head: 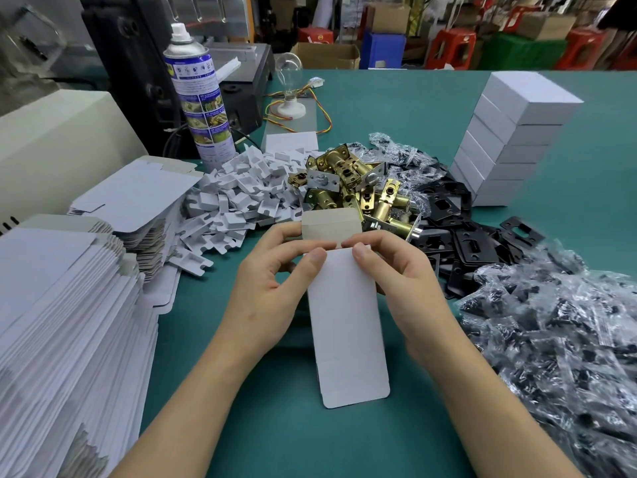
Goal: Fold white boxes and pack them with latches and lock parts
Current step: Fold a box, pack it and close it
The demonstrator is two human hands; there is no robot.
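A white box blank is held up over the green table, its grey-brown top flap bent back. My left hand grips its upper left edge, thumb on the front. My right hand grips the upper right edge, thumb pressed near the flap's fold. Behind the box lies a pile of brass latches. Black strike plates spread to the right of them. Clear bags of small black parts heap at the right.
Flat box blanks are stacked at the left, with more of them behind. White cardboard inserts lie in a heap. Finished white boxes stand stacked at the back right. A spray can and a light bulb stand behind.
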